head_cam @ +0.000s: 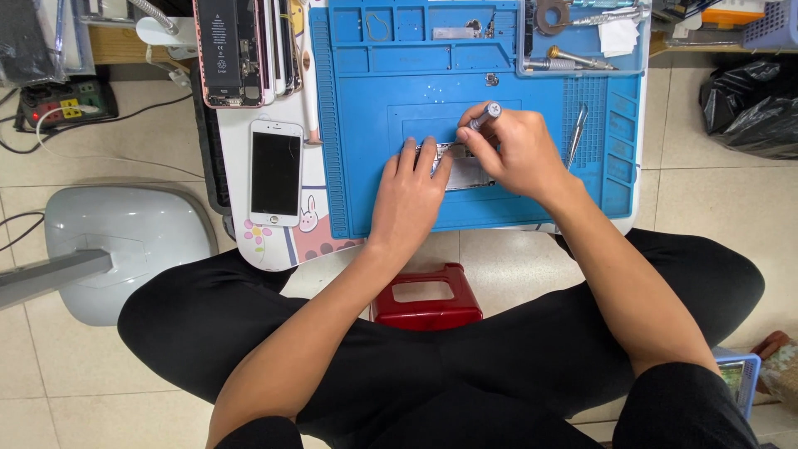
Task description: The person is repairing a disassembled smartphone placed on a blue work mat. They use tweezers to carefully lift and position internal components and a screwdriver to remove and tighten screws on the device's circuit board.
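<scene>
We see a white phone [276, 173] lying face up left of the blue mat [499, 100], its rectangular screen dark. Above it, an opened phone [229, 51] shows a black battery bearing a white-printed label. At lower right, a small lit screen in a blue case [738, 378] sits near the floor.

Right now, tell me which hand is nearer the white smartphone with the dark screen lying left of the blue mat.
Left. The left hand rests on the blue silicone mat, just right of the white smartphone; the right hand holds a grey screwdriver farther right.
</scene>
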